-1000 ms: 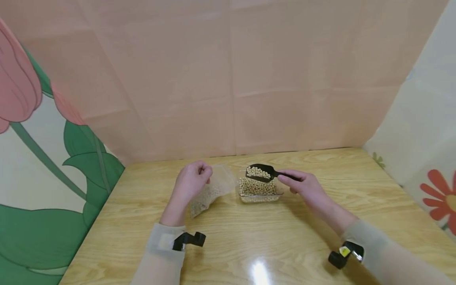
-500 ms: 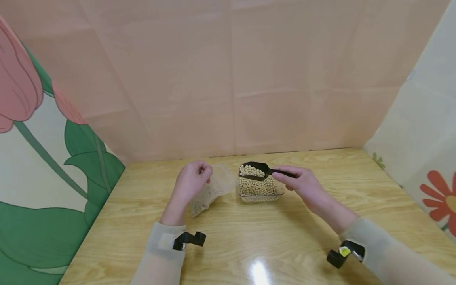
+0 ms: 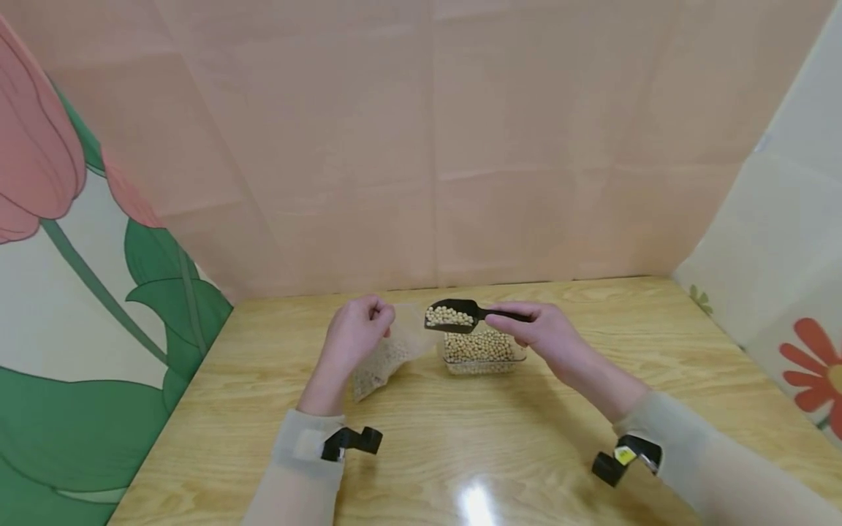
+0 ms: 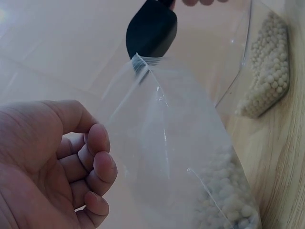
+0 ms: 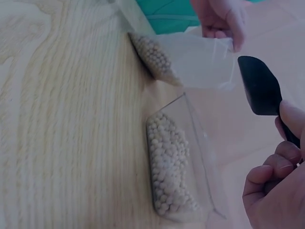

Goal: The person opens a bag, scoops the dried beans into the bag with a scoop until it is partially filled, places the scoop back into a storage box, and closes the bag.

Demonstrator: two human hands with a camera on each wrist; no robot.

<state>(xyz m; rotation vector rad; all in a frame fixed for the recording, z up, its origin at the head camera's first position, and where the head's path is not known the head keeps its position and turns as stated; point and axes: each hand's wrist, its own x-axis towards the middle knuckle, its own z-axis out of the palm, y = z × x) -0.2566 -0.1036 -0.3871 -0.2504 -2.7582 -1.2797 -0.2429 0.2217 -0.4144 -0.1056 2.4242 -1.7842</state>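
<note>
Clock pos. from the scoop, head view. Clear zip bag (image 3: 397, 343): at 8, part-filled w/ beans; its mouth wants holding wide, b/c limp film could fold in. L grip (image 3: 355, 329): at 9, fingers curled, pinching the bag's top edge. R grip (image 3: 542, 332): at 3, closed round the scoop handle. Black scoop (image 5: 259, 88): loaded, nose to 9, tip just beside bag mouth; can't tell if touching. Best kept lvl till the nose is well inside, then tilted slowly, as beans (image 3: 447, 316) could roll off the open front.

Also around: pink backdrop (image 3: 421, 146) at 12, behind everything; wood counter (image 3: 539, 453) underneath; clear tub (image 3: 483, 361) at 5, partly below scoop, lots of beans left, rim to clear en route; 2 black wrist mounts, L (image 3: 351, 442) at 7, R (image 3: 625, 460) at 4, both well apart from tub. Main obstacle imo: that floppy bag lip.
</note>
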